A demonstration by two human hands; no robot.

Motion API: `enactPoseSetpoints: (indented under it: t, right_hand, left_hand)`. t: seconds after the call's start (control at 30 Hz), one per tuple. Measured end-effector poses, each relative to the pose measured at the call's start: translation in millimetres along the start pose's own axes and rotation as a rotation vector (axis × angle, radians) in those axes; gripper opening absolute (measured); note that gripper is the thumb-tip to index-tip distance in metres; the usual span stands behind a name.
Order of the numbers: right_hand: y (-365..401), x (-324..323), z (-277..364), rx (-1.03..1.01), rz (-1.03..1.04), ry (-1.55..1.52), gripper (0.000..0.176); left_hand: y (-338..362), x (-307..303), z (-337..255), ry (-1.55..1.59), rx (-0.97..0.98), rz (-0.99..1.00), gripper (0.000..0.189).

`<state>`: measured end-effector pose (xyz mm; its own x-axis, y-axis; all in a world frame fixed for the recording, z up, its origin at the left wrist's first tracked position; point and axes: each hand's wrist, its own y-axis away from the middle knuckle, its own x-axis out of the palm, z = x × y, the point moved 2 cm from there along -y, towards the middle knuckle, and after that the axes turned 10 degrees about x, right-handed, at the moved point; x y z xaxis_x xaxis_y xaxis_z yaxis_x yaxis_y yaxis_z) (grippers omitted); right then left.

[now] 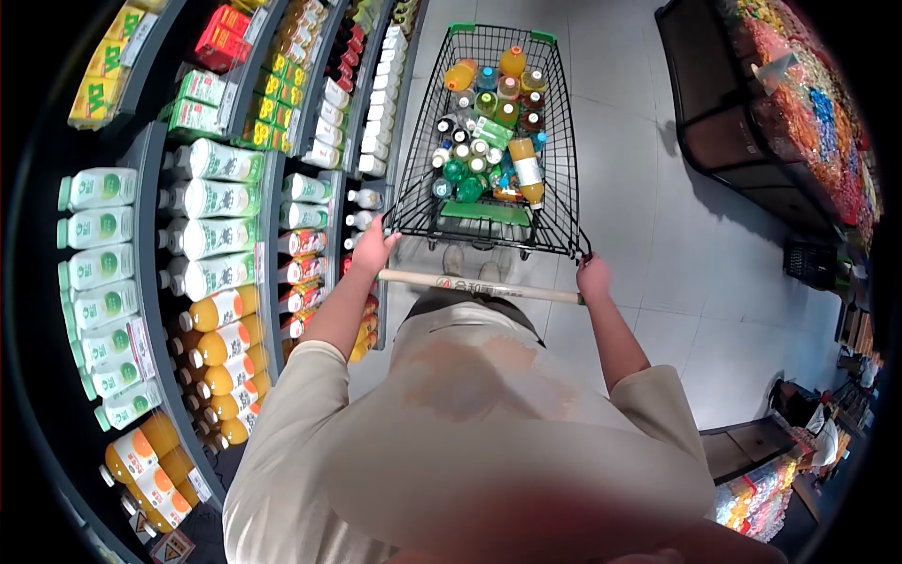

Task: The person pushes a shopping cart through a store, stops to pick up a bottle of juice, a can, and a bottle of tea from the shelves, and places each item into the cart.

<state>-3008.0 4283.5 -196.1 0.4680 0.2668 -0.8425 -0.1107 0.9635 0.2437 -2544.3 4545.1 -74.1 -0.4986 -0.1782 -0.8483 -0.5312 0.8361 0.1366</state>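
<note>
A black wire shopping cart (570,141) with green corner pieces stands before me, its pale handle bar (442,280) crossing close to my waist. My left hand (374,248) is closed on the cart's frame at the left end of the handle. At the right end, my right hand (593,279) is closed round the frame. Many bottles lie and stand in the basket. Among them are an orange juice bottle (526,173) with a white label, a green-and-white carton (491,134), and an orange-capped bottle (512,62). The fingertips of both hands are partly hidden.
Along my left runs a shelf with white bottles (223,199), orange juice bottles (225,338) and cartons (200,89). A bin of wrapped sweets (799,103) borders the right side. Grey tiled floor (615,122) lies between, and more bagged goods (761,493) are at lower right.
</note>
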Motion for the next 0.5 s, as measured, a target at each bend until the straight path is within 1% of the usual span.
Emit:
enactPoseSetpoints:
  t: [0.07, 0.1, 0.23, 0.27, 0.33, 0.37, 0.4, 0.43, 0.47, 0.5]
  right_hand:
    - [-12.7, -2.0, 3.0, 0.010, 0.012, -0.017, 0.019]
    - [-17.7, -3.5, 7.8, 0.023, 0.017, -0.011, 0.019]
    - [-36.1, -1.4, 20.2, 0.035, 0.007, -0.032, 0.018]
    - [-42.8, -2.1, 23.9, 0.033, -0.002, -0.036, 0.018]
    - [-50.6, -6.1, 36.9, 0.069, 0.009, -0.014, 0.017]
    - [-53.3, -8.4, 44.5, 0.090, 0.012, -0.008, 0.017]
    - [-60.1, -12.9, 49.9, 0.105, 0.013, 0.001, 0.017]
    - [-68.5, -7.8, 49.7, 0.092, 0.012, 0.046, 0.018]
    - [-81.1, -2.0, 50.0, 0.089, 0.007, 0.029, 0.018]
    - [-90.4, 4.0, 49.7, 0.085, 0.007, 0.016, 0.019]
  left_hand:
    - [-15.7, 0.3, 4.6, -0.041, 0.086, -0.047, 0.065]
    - [-27.5, -2.0, 6.2, -0.041, 0.003, 0.033, 0.065]
    - [-56.3, -10.0, 1.6, -0.076, 0.032, 0.020, 0.071]
    - [-64.7, -11.0, 1.3, -0.094, 0.059, -0.008, 0.068]
    - [-79.5, -25.0, -13.9, -0.098, 0.041, 0.047, 0.066]
    - [-85.1, -30.3, -19.8, -0.094, 0.045, 0.029, 0.065]
    - [-95.1, -28.8, -13.8, -0.087, 0.093, -0.013, 0.065]
    - [-105.4, -23.5, -3.9, -0.103, 0.119, -0.031, 0.066]
    - [-117.4, -22.9, 0.3, -0.117, 0.144, -0.061, 0.068]
    - [-126.7, -25.0, -0.9, -0.139, 0.123, -0.056, 0.068]
